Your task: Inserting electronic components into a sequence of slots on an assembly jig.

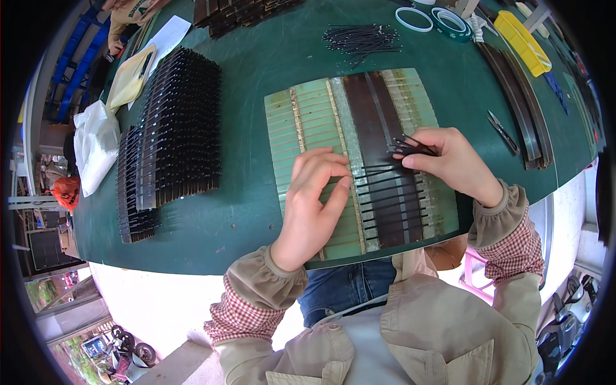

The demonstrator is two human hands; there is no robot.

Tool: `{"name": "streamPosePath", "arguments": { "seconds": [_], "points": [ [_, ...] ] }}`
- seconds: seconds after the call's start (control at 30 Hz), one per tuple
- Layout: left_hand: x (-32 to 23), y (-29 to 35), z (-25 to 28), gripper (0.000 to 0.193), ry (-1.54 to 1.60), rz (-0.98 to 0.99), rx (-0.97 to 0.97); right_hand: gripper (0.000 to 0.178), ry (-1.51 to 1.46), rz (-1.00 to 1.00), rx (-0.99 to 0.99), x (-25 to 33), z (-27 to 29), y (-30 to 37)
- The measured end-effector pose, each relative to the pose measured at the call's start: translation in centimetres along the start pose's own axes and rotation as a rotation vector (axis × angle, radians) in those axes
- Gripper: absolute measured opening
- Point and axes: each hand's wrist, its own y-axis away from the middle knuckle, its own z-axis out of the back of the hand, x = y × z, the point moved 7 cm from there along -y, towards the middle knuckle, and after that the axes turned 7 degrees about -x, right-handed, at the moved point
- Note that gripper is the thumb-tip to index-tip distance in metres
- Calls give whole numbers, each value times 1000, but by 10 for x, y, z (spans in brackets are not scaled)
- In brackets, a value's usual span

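My right hand (pixel 459 163) is closed round a small bunch of thin black rods (pixel 414 147), pinched between thumb and fingers above the dark strip. Curved loosely, my left hand (pixel 311 202) is over the light-green ridged board (pixel 282 128), its thumb and index tips close together near the rods' left ends. No rod shows between those fingertips. A dark brown strip (pixel 369 102) with a grey line along it lies lengthwise on the board. Several black rods (pixel 391 208) rest across its nearer part, side by side in a row. Two upper rods lie slightly aslant.
A loose pile of black rods (pixel 362 42) lies beyond the board. Tall stacks of rod-lined strips (pixel 179 128) stand left, near a white plastic bag (pixel 96 144). Snips (pixel 504 131), long dark strips (pixel 520 109), tape rolls (pixel 414 19) and a yellow basket (pixel 523 42) are right.
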Motion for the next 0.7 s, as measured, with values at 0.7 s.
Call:
{"name": "streamPosePath", "arguments": {
  "seconds": [0.7],
  "points": [
    [-19, 12, -18, 38, -453, -228, 196, 13, 426, 318, -165, 16, -18, -4]
  ]
}}
